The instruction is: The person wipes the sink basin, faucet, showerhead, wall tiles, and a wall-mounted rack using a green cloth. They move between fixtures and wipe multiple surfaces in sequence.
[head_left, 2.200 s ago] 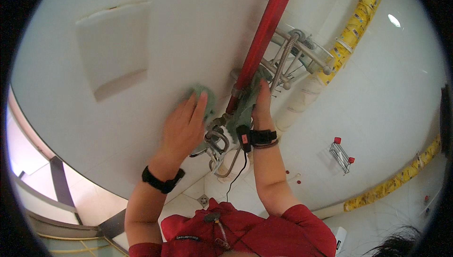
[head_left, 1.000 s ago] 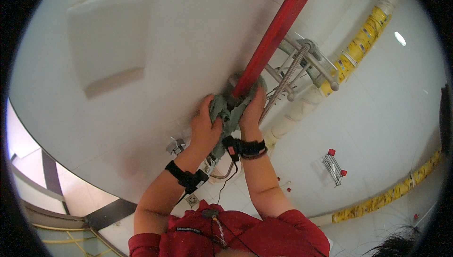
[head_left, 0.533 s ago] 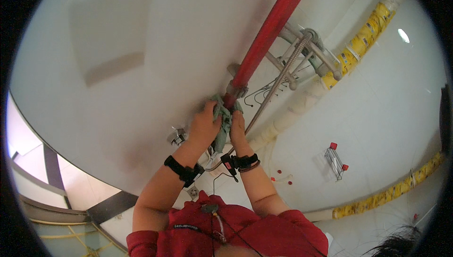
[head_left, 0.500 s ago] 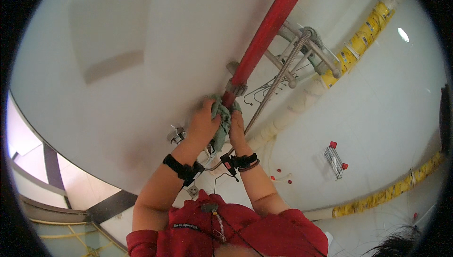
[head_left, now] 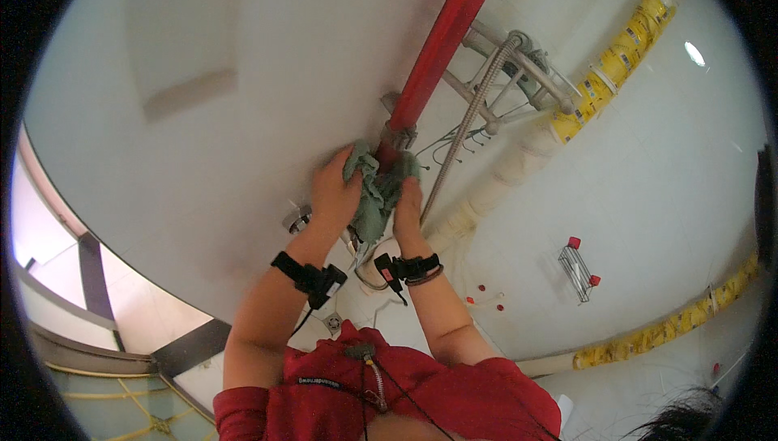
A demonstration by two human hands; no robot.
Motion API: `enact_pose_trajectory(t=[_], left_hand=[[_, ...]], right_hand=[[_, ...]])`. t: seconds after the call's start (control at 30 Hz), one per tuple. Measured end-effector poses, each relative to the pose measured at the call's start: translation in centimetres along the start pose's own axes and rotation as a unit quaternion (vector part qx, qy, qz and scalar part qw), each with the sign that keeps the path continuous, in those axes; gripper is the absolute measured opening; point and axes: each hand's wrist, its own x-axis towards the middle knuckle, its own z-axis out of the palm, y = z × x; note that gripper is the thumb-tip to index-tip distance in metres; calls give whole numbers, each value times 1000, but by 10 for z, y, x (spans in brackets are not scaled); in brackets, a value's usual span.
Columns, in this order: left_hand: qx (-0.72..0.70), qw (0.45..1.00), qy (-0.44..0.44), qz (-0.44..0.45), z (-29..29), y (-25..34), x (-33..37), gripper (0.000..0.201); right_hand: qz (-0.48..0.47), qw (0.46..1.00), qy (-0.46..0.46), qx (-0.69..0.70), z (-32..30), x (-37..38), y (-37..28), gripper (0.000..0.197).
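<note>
Two hands, the left hand [head_left: 334, 196] and the right hand [head_left: 408, 204], flank a crumpled green cloth [head_left: 371, 213] near mid-frame, against the red pipe's [head_left: 446, 51] lower end; the left is clamped on it, the right's grip cannot be told. The cloth looks light, soft and hard to damage; its bunched folds should hold best.

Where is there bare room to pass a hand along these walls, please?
Bare wall lies left of the red pipe, up to the pale wall panel, and between the wrapped pipe and the small wire basket. It is crowded at the red pipe's lower end, with the left hand, right hand, green cloth and metal hose.
</note>
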Motion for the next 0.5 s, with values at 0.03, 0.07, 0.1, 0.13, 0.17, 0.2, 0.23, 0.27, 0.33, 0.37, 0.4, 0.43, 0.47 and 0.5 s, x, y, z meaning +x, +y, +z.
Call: enact_pose_trajectory(t=[0.03, 0.07, 0.1, 0.13, 0.17, 0.2, 0.23, 0.27, 0.33, 0.37, 0.4, 0.43, 0.47, 0.5], left_hand=[[-54, 997, 48, -5, 0, 8, -3, 48], [-51, 994, 81, 44, 2, 16, -3, 48], [-60, 989, 108, 82, 4, 24, -4, 48], [-71, 981, 136, 120, 6, 31, -4, 48], [-33, 983, 115, 140, 7, 36, -1, 49], [6, 982, 96, 160, 8, 38, 0, 50], [46, 980, 77, 180, 10, 39, 2, 50], [55, 980, 73, 177, 11, 38, 1, 50], [70, 979, 72, 180, 15, 31, -1, 51], [78, 982, 58, 159, 18, 26, -2, 50], [83, 984, 49, 148, 20, 21, -5, 50], [91, 988, 25, 119, 21, 16, -9, 50], [109, 988, 7, 107, 21, 11, -13, 50], [130, 988, -24, 77, 19, 8, -17, 51]], right_hand=[[-73, 995, 8, -74, -3, -1, -8, 52], [-89, 996, 8, -17, -2, -1, -16, 51], [-103, 994, 10, 37, 0, 0, -26, 50], [-109, 994, 2, 32, 3, 3, -35, 50], [-115, 993, -7, 28, 7, 9, -43, 49], [-121, 992, -17, 24, 12, 7, -47, 49], [-117, 993, -20, -6, 16, 7, -48, 47], [-113, 993, -24, -35, 21, 5, -46, 47], [-139, 987, -50, -62, 23, -2, -33, 40], [-149, 979, -51, -127, 21, -4, -23, 35], [-180, 966, -65, -176, 19, -6, -12, 31], [-206, 948, -77, -232, 13, -10, 0, 26], [-167, 953, -92, -236, 8, -14, 11, 22], [-125, 955, -105, -246, 2, -20, 21, 19]])
